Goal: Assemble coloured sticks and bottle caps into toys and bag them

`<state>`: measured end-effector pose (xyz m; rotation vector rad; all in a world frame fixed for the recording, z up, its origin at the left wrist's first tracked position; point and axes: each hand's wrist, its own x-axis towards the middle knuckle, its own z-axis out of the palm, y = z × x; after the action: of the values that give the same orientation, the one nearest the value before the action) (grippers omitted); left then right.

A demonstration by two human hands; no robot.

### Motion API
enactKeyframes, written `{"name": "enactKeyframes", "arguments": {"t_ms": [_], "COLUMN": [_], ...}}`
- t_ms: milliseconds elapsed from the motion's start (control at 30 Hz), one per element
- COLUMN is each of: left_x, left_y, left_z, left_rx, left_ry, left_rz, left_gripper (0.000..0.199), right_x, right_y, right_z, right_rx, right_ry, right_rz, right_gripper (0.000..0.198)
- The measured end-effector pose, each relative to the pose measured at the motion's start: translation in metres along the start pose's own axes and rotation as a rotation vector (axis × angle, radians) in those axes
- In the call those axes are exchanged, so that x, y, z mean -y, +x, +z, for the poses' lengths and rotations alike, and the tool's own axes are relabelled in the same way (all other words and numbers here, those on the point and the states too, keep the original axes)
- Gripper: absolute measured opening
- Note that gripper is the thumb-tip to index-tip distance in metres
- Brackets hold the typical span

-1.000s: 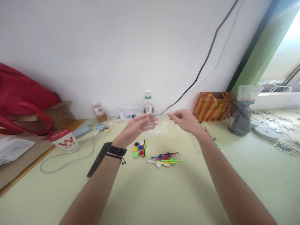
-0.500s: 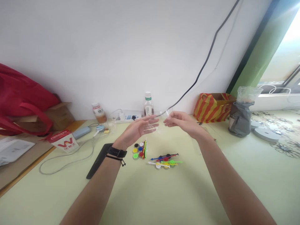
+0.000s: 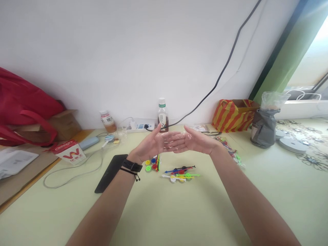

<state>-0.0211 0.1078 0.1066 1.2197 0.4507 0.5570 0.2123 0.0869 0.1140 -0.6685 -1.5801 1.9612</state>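
My left hand (image 3: 151,145) and my right hand (image 3: 198,141) are raised over the table, palms toward me. Their fingers lie flat and straight, and the fingertips overlap in the middle. Thin clear plastic film (image 3: 189,135) glints across the fingers; its outline is hard to make out. Below the hands, several coloured plastic arrow spinners (image 3: 181,175) on round bases lie in a cluster. Left of them are loose round bases (image 3: 148,168) and upright-looking arrow pieces (image 3: 159,164), partly hidden by my left hand. Past my right wrist lies a clear bag of coloured pieces (image 3: 233,153).
A black phone-like slab (image 3: 110,173) lies by my left forearm. At the back stand a dark drink bottle (image 3: 163,114), a power strip (image 3: 139,127) and another bottle (image 3: 108,122). A striped bag (image 3: 232,116) and a grey bag (image 3: 265,128) stand right; a red-white box (image 3: 70,152) left.
Both hands have come together, and their fingers have straightened and now overlap. The film between them has spread over the fingers. The bag of coloured pieces now shows past my right wrist.
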Motion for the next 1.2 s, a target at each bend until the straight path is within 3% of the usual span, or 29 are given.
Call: {"name": "enactKeyframes", "arguments": {"t_ms": [233, 433, 767, 867, 967, 1033, 1100, 1200], "left_x": [-0.001, 0.0, -0.003, -0.007, -0.007, -0.005, -0.001, 0.006], "left_y": [-0.001, -0.002, -0.007, -0.003, 0.002, 0.003, 0.003, 0.003], "left_z": [0.0, 0.0, -0.002, -0.012, -0.018, -0.013, 0.0, 0.021], "left_rx": [0.014, 0.011, -0.08, -0.208, -0.516, -0.648, -0.644, -0.478], "left_ry": [0.017, -0.054, -0.014, 0.101, 0.29, 0.525, 0.804, 1.153], "left_rz": [-0.027, -0.014, 0.014, 0.121, 0.284, 0.414, 0.524, 0.578], "left_gripper": [0.079, 0.075, 0.09, 0.081, 0.072, 0.062, 0.057, 0.076], "right_x": [0.004, 0.004, 0.006, 0.008, 0.007, 0.004, 0.001, -0.005], "right_y": [0.0, -0.001, -0.002, -0.004, -0.002, 0.001, 0.005, 0.01], "right_z": [0.013, 0.014, 0.016, 0.012, 0.006, 0.003, 0.0, -0.003], "right_rx": [0.024, 0.059, 0.001, -0.016, -0.07, -0.114, -0.142, -0.161], "right_ry": [0.025, 0.057, 0.013, 0.027, 0.05, 0.061, 0.095, 0.202], "right_rz": [0.027, -0.054, -0.044, -0.056, -0.072, -0.065, -0.063, -0.049], "right_gripper": [0.086, 0.094, 0.088, 0.087, 0.087, 0.088, 0.086, 0.084]}}
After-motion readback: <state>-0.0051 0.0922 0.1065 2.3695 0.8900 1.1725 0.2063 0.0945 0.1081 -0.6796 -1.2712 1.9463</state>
